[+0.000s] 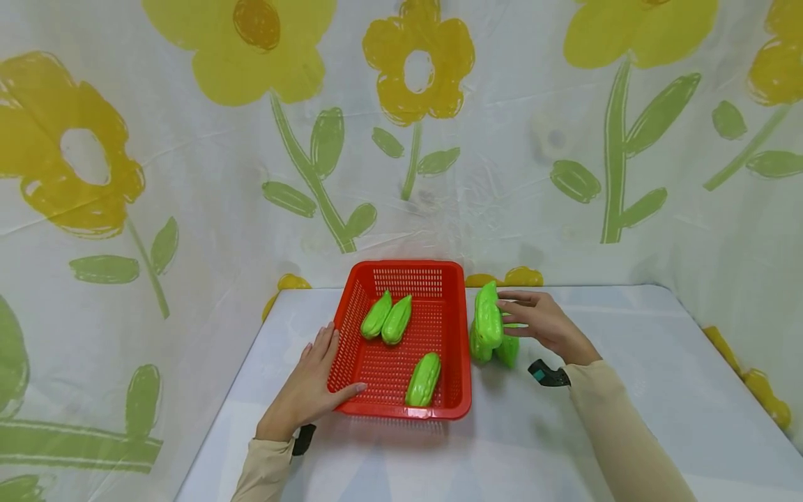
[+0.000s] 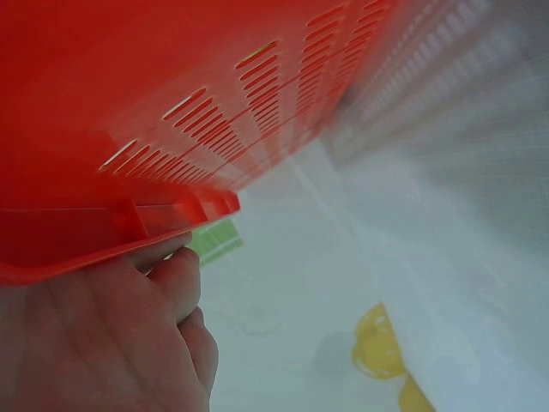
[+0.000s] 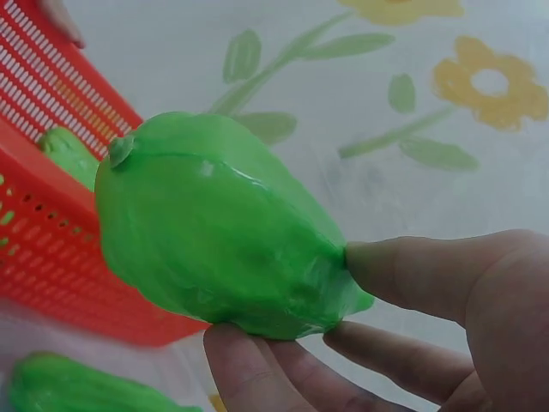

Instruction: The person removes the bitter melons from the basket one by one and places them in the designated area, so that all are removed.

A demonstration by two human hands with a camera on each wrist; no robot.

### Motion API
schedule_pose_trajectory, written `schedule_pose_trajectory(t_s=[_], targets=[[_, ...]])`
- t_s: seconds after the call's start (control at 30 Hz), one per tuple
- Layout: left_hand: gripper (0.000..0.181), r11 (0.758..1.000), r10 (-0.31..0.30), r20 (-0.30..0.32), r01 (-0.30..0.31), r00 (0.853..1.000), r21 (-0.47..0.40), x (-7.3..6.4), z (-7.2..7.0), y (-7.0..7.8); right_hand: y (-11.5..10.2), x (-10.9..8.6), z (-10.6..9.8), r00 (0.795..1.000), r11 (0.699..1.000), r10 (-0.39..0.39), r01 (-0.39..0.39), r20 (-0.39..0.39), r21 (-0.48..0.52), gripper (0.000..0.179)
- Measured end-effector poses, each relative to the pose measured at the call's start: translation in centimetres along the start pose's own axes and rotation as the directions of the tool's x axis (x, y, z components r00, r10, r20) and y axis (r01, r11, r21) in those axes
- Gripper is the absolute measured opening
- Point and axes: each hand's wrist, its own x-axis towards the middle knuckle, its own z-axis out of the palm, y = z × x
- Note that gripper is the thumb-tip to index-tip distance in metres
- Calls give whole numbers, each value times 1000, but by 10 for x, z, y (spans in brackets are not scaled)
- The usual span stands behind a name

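Note:
A red plastic basket point(image 1: 465, 335) stands on the table, with 3 bright green, ridged toy gourds inside: two side by side at the back left and one gourd point(image 1: 424, 380) near the front right. My left hand point(image 1: 310, 383) holds the basket's left rim, its thumb over the front corner; in the left wrist view the hand point(image 2: 111, 335) lies against the rim's underside. Just right of the basket, my right hand point(image 1: 542, 322) pinches another green gourd point(image 3: 214, 223) by its narrow end between thumb and fingers. More green gourds point(image 1: 509, 350) lie below it, partly hidden.
The white table point(image 1: 627, 404) extends to the right and front of the basket. A flower-patterned curtain point(image 1: 502, 174) hangs behind and at both sides. The basket's right wall rises between the held gourd and those inside.

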Motion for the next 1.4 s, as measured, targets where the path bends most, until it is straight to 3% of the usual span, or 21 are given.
schedule_pose_trajectory(t_s=[0.43, 0.63, 1.4], targets=[[118, 1000, -6, 5, 6, 1000, 0, 1, 0, 0, 23, -3, -34, 997, 999, 54, -53, -50, 8, 74], [118, 1000, -3, 3, 3, 1000, -5, 1, 0, 0, 37, -5, -46, 997, 997, 56, -59, -60, -42, 76], [116, 1000, -5, -3, 5, 1000, -3, -1, 2, -2, 70, -3, -65, 990, 986, 121, -129, -77, -102, 77]])
